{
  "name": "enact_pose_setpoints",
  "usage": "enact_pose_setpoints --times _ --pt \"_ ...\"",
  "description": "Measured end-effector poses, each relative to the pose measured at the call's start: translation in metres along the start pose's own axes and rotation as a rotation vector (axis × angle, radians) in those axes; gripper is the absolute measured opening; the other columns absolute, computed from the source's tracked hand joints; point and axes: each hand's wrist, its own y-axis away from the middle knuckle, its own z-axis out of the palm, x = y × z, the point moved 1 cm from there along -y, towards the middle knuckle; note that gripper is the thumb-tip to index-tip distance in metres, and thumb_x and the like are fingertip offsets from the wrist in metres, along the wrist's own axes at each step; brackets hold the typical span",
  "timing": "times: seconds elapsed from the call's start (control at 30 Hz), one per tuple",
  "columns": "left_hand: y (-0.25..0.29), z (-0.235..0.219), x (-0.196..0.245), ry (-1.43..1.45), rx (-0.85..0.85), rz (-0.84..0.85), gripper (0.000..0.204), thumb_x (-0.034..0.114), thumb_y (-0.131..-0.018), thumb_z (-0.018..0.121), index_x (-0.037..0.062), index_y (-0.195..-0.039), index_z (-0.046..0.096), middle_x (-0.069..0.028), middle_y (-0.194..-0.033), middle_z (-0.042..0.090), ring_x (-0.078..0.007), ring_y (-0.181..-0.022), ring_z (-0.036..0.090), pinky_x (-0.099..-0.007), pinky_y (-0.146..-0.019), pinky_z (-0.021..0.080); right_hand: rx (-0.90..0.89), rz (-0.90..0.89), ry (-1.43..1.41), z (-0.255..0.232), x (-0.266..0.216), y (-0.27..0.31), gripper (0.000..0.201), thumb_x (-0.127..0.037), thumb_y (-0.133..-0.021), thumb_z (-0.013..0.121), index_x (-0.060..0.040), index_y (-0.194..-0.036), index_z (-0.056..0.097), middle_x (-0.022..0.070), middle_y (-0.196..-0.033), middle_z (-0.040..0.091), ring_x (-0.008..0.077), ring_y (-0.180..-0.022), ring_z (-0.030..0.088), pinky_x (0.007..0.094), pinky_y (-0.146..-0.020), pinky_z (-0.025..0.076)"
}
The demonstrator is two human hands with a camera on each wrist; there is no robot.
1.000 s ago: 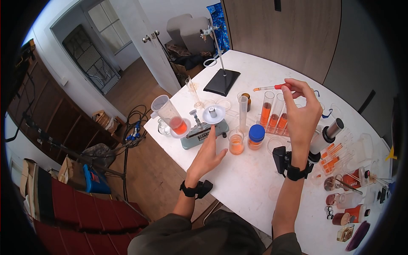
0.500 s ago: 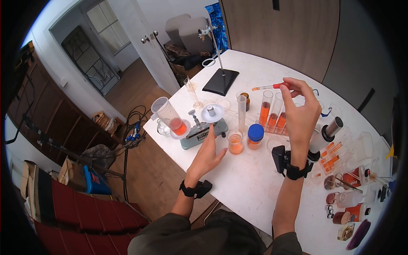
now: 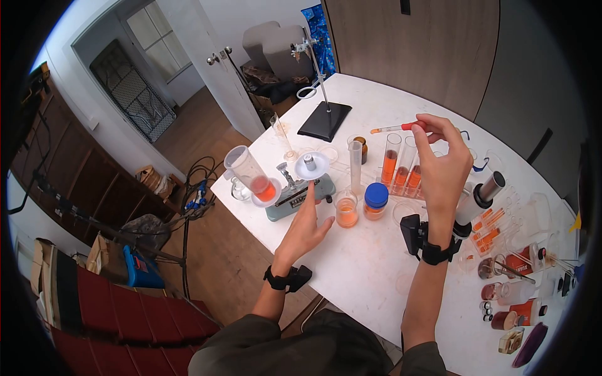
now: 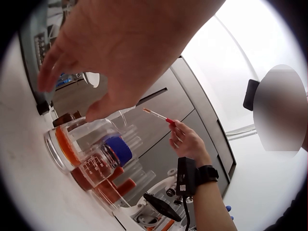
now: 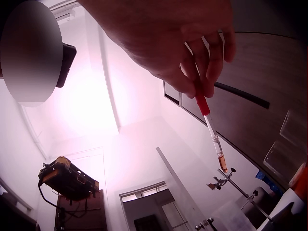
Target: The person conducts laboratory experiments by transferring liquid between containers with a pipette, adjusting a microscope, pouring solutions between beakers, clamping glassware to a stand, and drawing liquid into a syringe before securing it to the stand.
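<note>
My right hand [image 3: 446, 163] pinches a dropper [image 3: 393, 129] by its red rubber bulb, high over the table. Orange liquid sits in the dropper's glass tip, which points left. In the head view my left hand [image 3: 301, 229] is stretched toward a green two-pan balance [image 3: 301, 202], index fingertip just below the right pan [image 3: 321, 170]. A metal weight [image 3: 309, 162] stands on that pan. On the left pan is a tilted-looking plastic beaker [image 3: 244, 166] with red-orange liquid. A small beaker [image 3: 347, 214] of orange liquid and a blue-capped bottle [image 3: 375, 199] stand right of my left hand.
Behind the bottle are a narrow cylinder [image 3: 355, 166], a brown bottle [image 3: 361, 150] and test tubes [image 3: 390, 164] of orange liquid. A ring stand [image 3: 325, 122] is at the back. A microscope [image 3: 480, 200] and several jars [image 3: 505, 321] line the right side.
Both hands hold nearly the same pose, with the dropper still in the right hand. The head view has drifted slightly, so the table things sit a little further left.
</note>
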Motion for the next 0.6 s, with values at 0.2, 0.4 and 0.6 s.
enact_pose_setpoints --times 0.2,0.4,0.6 --pt "-0.001 0.000 -0.001 -0.017 -0.016 -0.024 0.098 0.016 -0.091 0.069 -0.0119 -0.157 0.002 -0.0353 -0.155 0.031 -0.0383 -0.134 0.052 -0.0409 -0.108 0.044 -0.001 0.000 0.008 -0.001 0.000 0.000 0.016 -0.009 -0.088 0.075 -0.0054 -0.104 0.075 0.0069 -0.091 0.074 0.0142 -0.080 0.064 0.0308 -0.074 0.050" --pt "0.002 0.003 0.000 0.005 0.011 -0.004 0.098 0.017 -0.092 0.068 -0.0105 -0.158 0.001 -0.0364 -0.151 0.038 -0.0390 -0.133 0.052 -0.0410 -0.106 0.045 0.006 -0.006 0.019 -0.001 0.001 0.000 0.016 -0.008 -0.088 0.075 -0.0056 -0.104 0.075 0.0069 -0.091 0.074 0.0149 -0.080 0.064 0.0308 -0.074 0.050" --pt "0.016 0.008 0.002 -0.057 0.051 -0.011 0.098 0.017 -0.094 0.069 -0.0022 -0.161 0.000 -0.0287 -0.158 0.036 -0.0323 -0.132 0.055 -0.0376 -0.091 0.054 0.011 0.023 0.016 -0.003 0.000 -0.001 0.016 -0.007 -0.088 0.075 -0.0058 -0.104 0.075 0.0066 -0.091 0.074 0.0149 -0.081 0.064 0.0308 -0.074 0.050"
